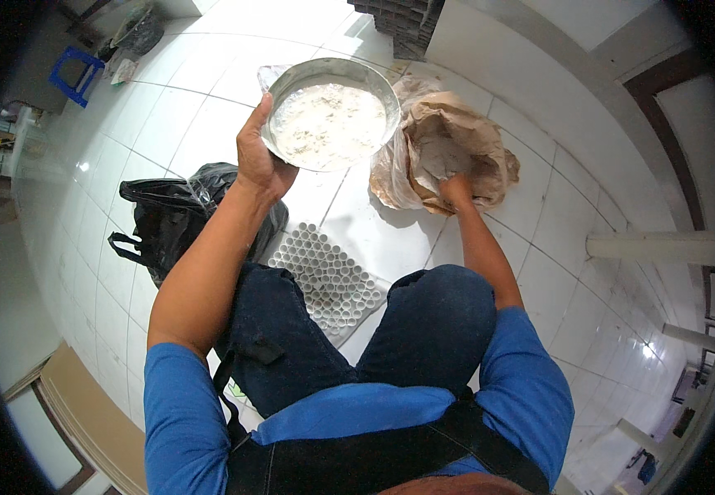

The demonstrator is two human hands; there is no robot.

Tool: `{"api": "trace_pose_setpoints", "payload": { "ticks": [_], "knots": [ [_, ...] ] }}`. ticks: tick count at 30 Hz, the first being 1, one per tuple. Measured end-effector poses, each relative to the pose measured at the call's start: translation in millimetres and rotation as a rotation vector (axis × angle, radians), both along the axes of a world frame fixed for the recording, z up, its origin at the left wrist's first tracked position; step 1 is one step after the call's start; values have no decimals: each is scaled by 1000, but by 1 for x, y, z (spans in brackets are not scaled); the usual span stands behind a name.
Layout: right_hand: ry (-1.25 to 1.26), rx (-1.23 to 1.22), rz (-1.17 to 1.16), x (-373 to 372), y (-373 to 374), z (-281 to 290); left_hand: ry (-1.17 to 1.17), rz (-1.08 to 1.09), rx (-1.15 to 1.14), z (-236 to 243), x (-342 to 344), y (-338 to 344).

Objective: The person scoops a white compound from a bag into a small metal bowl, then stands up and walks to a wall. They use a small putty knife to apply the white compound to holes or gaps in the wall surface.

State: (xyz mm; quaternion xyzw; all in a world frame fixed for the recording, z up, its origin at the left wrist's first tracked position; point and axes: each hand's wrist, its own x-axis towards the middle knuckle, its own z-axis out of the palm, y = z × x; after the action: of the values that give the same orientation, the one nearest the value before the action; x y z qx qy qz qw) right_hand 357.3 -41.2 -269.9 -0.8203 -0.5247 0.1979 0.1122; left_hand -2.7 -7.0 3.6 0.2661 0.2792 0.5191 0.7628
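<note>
Currently, the left hand (pixel 261 153) supports the pan (pixel 272 142) at its left side, with the fingers clamped on the wall; those parts of the fingers that lie behind the pan are hidden. The pan is round and metal, is held above the floor (pixel 178 124), and contains a broad, lumpy layer of white powder (pixel 329 124). Whether its base is solid or mesh cannot be told.

The right hand (pixel 456 188) reaches into the sack (pixel 499 165), which stands open just beside the pan, on its right. The fingertips are inside, and whether they are apart or together cannot be told. The sack is brown paper with clear plastic around its left side, and greyish powder (pixel 436 153) shows within.

The step in hand appears to be drawing powder from the sack. Recommended practice:

1. Keep the pan level. It has only 1 hand under load, so a tilt could spill powder over the rim.
2. Keep the sack mouth wide and withdraw the right hand without catching the loose paper.
3. Take small amounts, as the pan already carries a generous layer.
4. Break lumps before adding more.
5. Keep loads clear of the tubes (pixel 324 276), which lie between the knees and the pan, open ends up; stray powder could enter them.
</note>
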Motion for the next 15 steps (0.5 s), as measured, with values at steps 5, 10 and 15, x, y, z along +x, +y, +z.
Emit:
{"api": "trace_pose_setpoints", "payload": {
  "ticks": [5,10,15],
  "knots": [
    [121,-110,-72,5,4,-16,18,-5,-13,5,-1,-4],
    [-50,85,-80,-7,6,-26,34,10,-18,-1,-5,-3],
    [283,62,-214,5,14,-37,13,-35,7,0,1,1]
  ]
}}
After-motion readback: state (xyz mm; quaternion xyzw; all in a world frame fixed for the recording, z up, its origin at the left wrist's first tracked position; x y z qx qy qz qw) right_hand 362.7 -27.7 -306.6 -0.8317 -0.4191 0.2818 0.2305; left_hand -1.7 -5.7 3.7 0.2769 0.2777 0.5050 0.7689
